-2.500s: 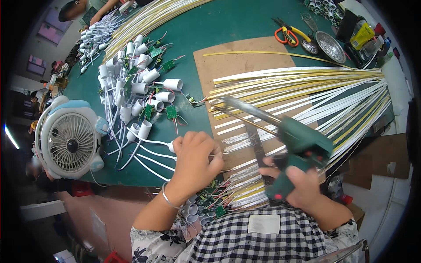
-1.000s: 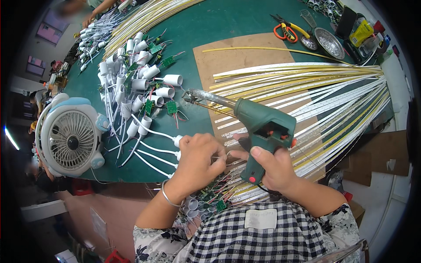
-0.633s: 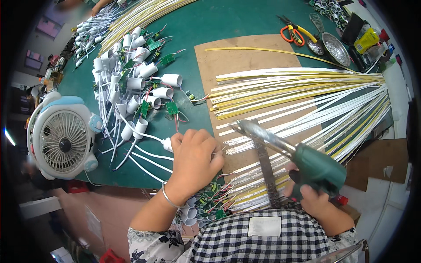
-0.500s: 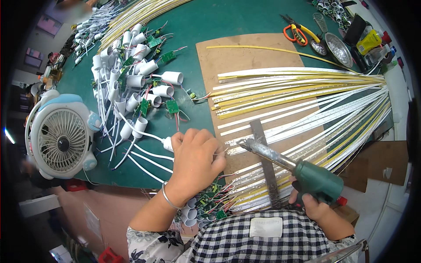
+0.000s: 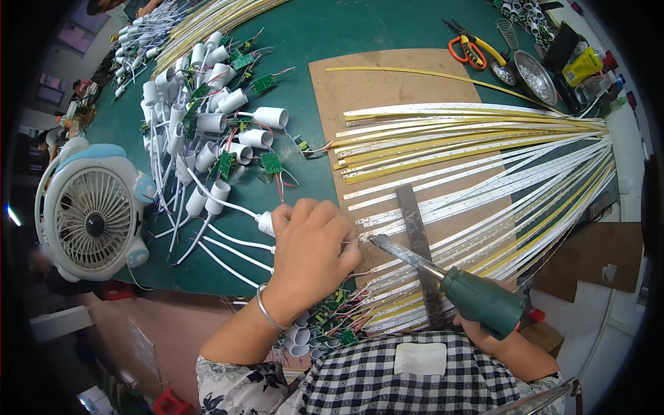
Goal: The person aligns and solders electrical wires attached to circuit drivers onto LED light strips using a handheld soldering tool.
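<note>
My left hand (image 5: 312,243) is closed, its fingertips pinching thin wires (image 5: 354,240) at the end of a white LED strip (image 5: 391,227). A white plastic cap (image 5: 265,223) with a white cable shows beside its knuckles. In my right hand (image 5: 477,332) is a green soldering gun (image 5: 484,301). Its metal tip reaches the strip end close to my left fingertips; whether it touches is too small to tell. A dark flat metal bar (image 5: 419,256) lies across several strips. Below my left hand are green circuit boards (image 5: 339,304) with red and white wires.
White caps with cables and boards (image 5: 207,124) are heaped at left, beside a small fan (image 5: 93,221). Brown cardboard (image 5: 394,83) lies under the white and yellow strips. Orange-handled scissors (image 5: 467,52), yellow-handled pliers (image 5: 487,48) and a metal dish (image 5: 534,77) lie at far right.
The soldering gun has moved left and down, bringing its tip to the strip end near my left fingers. My left hand has shifted slightly right.
</note>
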Available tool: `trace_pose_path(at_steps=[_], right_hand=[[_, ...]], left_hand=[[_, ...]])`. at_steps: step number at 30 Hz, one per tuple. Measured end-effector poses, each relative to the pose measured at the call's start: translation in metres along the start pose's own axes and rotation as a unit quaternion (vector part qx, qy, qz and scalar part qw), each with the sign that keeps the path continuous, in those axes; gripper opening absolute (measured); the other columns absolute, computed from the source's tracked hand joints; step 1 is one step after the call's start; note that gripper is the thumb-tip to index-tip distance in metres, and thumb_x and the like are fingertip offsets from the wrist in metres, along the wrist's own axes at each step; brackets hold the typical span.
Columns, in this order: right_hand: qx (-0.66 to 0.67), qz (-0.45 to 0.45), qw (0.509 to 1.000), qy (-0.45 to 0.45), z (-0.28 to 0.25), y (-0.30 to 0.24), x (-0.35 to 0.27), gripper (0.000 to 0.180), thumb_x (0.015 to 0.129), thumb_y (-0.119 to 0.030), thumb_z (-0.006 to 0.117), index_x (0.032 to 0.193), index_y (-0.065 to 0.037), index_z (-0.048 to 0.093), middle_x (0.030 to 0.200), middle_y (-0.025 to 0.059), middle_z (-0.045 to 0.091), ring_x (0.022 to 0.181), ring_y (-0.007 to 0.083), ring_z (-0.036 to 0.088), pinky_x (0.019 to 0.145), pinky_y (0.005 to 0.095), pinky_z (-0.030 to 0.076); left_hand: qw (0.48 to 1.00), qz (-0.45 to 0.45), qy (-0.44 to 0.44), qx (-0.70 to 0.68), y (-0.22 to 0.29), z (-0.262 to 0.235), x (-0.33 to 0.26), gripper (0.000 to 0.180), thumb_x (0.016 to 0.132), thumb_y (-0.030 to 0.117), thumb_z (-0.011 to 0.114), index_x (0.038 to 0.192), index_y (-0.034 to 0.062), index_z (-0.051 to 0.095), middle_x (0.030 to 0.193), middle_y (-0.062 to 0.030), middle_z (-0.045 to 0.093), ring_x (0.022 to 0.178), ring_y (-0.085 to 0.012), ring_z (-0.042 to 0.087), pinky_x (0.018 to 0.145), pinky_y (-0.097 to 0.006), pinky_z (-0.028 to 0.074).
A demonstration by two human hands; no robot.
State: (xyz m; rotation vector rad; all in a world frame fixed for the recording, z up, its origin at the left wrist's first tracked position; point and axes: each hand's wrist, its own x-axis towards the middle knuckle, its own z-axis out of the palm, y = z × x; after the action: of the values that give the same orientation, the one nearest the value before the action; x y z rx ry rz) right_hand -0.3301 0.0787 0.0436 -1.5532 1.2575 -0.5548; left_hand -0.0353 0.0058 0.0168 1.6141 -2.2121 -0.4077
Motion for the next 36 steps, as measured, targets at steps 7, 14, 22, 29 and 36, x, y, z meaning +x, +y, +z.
trace_pose_path(at_steps=[7, 14, 22, 29, 36], right_hand=[[-0.015, -0.040, 0.999, 0.008, 0.0037, -0.0039, 0.0050, 0.029, 0.078, -0.008, 0.071, 0.106, -0.002, 0.068, 0.104, 0.0140, 0.068, 0.091, 0.0303, 0.067, 0.079, 0.0362, 0.054], [-0.063, -0.059, 0.996, 0.002, 0.0046, -0.0035, 0.0029, 0.030, 0.077, -0.007, 0.071, 0.107, -0.002, 0.069, 0.108, 0.0146, 0.068, 0.094, 0.0316, 0.067, 0.084, 0.0387, 0.052], [-0.089, -0.066, 0.994, -0.004, 0.0057, -0.0029, 0.0036, 0.029, 0.079, -0.006, 0.070, 0.108, -0.003, 0.069, 0.109, 0.0142, 0.069, 0.097, 0.0313, 0.065, 0.085, 0.0392, 0.051], [-0.039, -0.058, 0.998, 0.005, 0.0052, -0.0007, 0.0021, 0.032, 0.077, -0.005, 0.072, 0.110, -0.002, 0.068, 0.111, 0.0151, 0.068, 0.099, 0.0314, 0.065, 0.088, 0.0383, 0.050], [-0.045, 0.004, 0.999, -0.018, 0.0039, -0.0033, -0.0005, 0.032, 0.079, -0.006, 0.072, 0.110, -0.002, 0.068, 0.113, 0.0158, 0.067, 0.103, 0.0322, 0.064, 0.091, 0.0388, 0.049]], left_hand=[[1.000, 0.002, -0.002, -0.007, -0.0005, -0.0001, 0.0007, 0.010, 0.068, 0.014, 0.069, 0.073, 0.0131, 0.059, 0.085, -0.0017, 0.054, 0.091, -0.0243, 0.050, 0.083, -0.041, 0.029], [1.000, 0.002, -0.006, -0.006, 0.0018, -0.0014, 0.0013, 0.010, 0.068, 0.014, 0.068, 0.071, 0.0127, 0.059, 0.084, -0.0020, 0.054, 0.091, -0.0247, 0.050, 0.083, -0.041, 0.030], [1.000, 0.002, -0.007, -0.004, 0.0016, -0.0004, 0.0029, 0.010, 0.066, 0.014, 0.068, 0.071, 0.0128, 0.059, 0.083, -0.0020, 0.054, 0.091, -0.0248, 0.050, 0.083, -0.042, 0.030], [1.000, 0.001, -0.011, -0.003, 0.0019, -0.0006, 0.0042, 0.009, 0.066, 0.014, 0.068, 0.071, 0.0131, 0.059, 0.082, -0.0016, 0.054, 0.089, -0.0248, 0.049, 0.082, -0.041, 0.030], [1.000, 0.007, -0.014, 0.007, 0.0035, -0.0020, 0.0041, 0.009, 0.068, 0.016, 0.068, 0.072, 0.0116, 0.060, 0.081, -0.0033, 0.054, 0.089, -0.0250, 0.050, 0.082, -0.043, 0.032]])
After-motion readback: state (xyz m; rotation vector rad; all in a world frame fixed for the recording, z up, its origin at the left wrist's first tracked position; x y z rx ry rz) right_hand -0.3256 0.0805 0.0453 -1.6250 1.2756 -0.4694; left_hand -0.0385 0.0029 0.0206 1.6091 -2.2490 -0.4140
